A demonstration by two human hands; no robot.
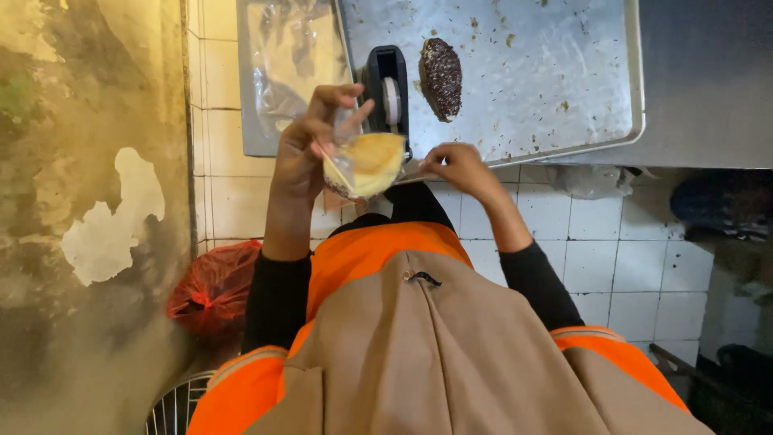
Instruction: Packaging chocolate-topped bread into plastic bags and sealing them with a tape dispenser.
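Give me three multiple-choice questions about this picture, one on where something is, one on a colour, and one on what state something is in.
1. Where does the dark sprinkle-covered pastry lie?
A. On the metal tray
B. In the red bag
C. On the floor

2. What colour is the plastic bag low by the wall?
A. Blue
B. Red
C. White

3. How is the yellow pastry kept?
A. Bare on the tray
B. Wrapped in clear plastic, held in the left hand
C. Inside the tape dispenser

Answers: 1 A, it rests on the crumb-strewn tray. 2 B, the bag is plainly red. 3 B, clear film surrounds it in the left hand; the right hand pinches nearby.
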